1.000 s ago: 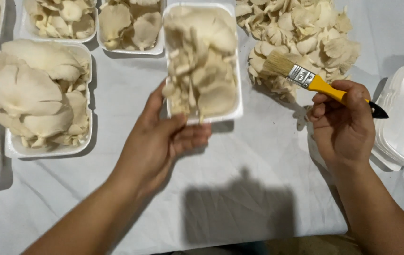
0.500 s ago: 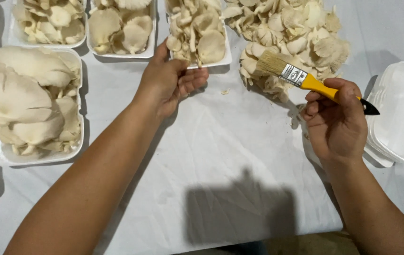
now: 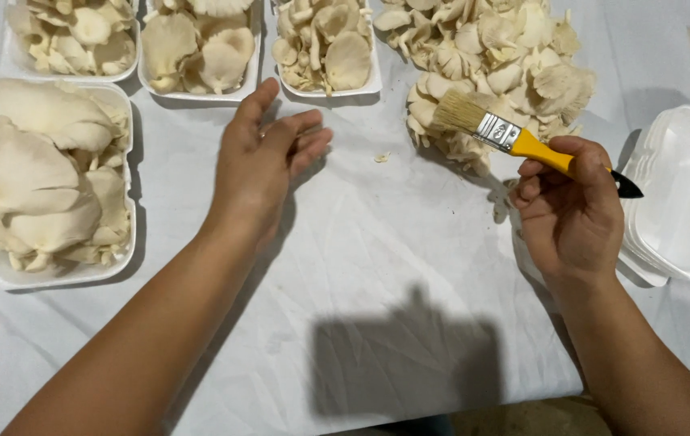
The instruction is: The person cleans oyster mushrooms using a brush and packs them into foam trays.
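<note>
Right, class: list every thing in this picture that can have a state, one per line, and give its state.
left hand: open, empty, hovering over the cloth
right hand: closed on the brush
brush: held tilted, bristles at the loose mushroom pile
filled trays: full of mushrooms, uncovered
empty trays: stacked, unfilled

Two hands are seen — a left hand (image 3: 264,161) held open and empty and a right hand (image 3: 567,211) closed around one paintbrush (image 3: 522,144) with a yellow handle. Six filled mushroom trays can be counted at least in part — three along the top (image 3: 325,40), one large tray at the left (image 3: 46,173), and slivers of two more at the left edge. One loose mushroom heap (image 3: 494,56) and one stack of empty white trays (image 3: 676,194) are also counted.
</note>
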